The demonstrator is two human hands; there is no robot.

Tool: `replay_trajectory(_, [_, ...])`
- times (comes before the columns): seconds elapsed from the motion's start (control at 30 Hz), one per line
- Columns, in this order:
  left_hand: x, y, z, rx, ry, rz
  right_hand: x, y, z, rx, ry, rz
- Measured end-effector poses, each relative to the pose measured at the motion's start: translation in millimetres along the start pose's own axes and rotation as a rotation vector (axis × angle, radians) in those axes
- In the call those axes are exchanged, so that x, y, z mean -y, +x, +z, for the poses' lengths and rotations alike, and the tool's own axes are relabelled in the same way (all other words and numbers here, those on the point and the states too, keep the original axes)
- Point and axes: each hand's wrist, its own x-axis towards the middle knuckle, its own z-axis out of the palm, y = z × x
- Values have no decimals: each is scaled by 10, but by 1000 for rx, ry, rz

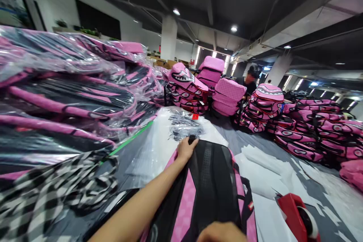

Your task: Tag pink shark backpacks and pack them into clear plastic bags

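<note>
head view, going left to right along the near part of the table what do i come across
Black-and-white checkered cloth → black-and-pink backpack → large white sheets → red tape dispenser.

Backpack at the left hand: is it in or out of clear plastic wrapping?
Out: the backpack looks matte and bare, without the shiny film covering the bags at left.

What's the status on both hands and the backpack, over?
Left hand gripping black handle atop backpack. Right hand at near end, blurred, contact unclear. Red tape dispenser off to the right, apart from backpack.
</note>
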Motion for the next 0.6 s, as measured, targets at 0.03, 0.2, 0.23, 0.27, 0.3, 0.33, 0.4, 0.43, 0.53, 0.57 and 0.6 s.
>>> replay_trajectory(0.03, [52,-28,74,-36,59,23,-91,-35,-220,-77,16,36])
replay_trajectory(0.2, [32,-177,175,-45,251,214,-856,162,-1083,-633,104,533])
replay_trajectory(0.23, [-12,-212,182,14,273,277,-999,246,-1110,-631,122,577])
replay_trajectory(0.27, [-61,-252,197,91,291,346,-1111,337,-1102,-619,137,597])
replay_trajectory(0.3, [-110,-295,225,180,305,413,-1185,429,-1077,-618,144,595])
replay_trajectory(0.33, [-158,-339,266,271,316,476,-1219,519,-1052,-635,146,586])
replay_trajectory(0.4, [-239,-421,390,446,328,582,-1164,666,-1051,-709,129,549])
replay_trajectory(0.43, [-270,-457,470,527,329,627,-1082,711,-1079,-753,111,522])
replay_trajectory(0.53, [-311,-542,739,721,318,737,-700,713,-1188,-847,25,412])
replay_trajectory(0.57, [-305,-564,825,758,315,759,-556,674,-1194,-857,-33,355])
replay_trajectory(0.6, [-287,-583,904,779,312,772,-416,624,-1172,-853,-105,286])
